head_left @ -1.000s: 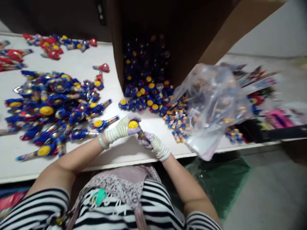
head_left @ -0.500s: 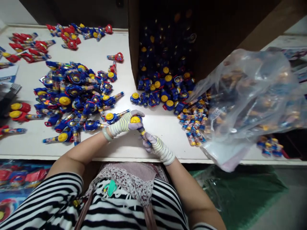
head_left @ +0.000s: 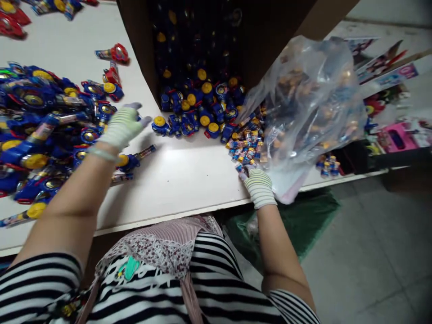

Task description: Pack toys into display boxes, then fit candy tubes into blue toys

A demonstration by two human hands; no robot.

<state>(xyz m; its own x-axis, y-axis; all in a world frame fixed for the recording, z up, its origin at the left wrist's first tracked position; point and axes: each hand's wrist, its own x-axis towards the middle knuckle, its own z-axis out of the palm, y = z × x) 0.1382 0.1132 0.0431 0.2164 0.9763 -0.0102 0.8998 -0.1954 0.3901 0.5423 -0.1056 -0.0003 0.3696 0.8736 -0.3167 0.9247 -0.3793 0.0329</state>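
My left hand point(head_left: 123, 126), in a striped glove, is raised at the right side of the pile of blue toys point(head_left: 37, 103), its fingers spread and nothing in them. A blue toy with a yellow disc and a tube point(head_left: 130, 162) lies just below it. My right hand point(head_left: 258, 182) touches the near edge of the heap of small candy tubes point(head_left: 248, 146); its fingertips are bent round a small tube, and whether they grip it is hard to tell. More blue toys point(head_left: 205, 121) spill from the mouth of the dark box.
The brown box point(head_left: 138, 45) stands at the back. A clear plastic bag point(head_left: 310, 99) of tubes lies right of the heap. Red toys point(head_left: 119, 54) are at the back left, a pink item point(head_left: 400, 137) at the far right. The table's front edge point(head_left: 202, 209) runs before my body.
Both hands have let go of the blue toy they held together. The left has moved left and opened; the right has reached the tube heap. The view has shifted right.
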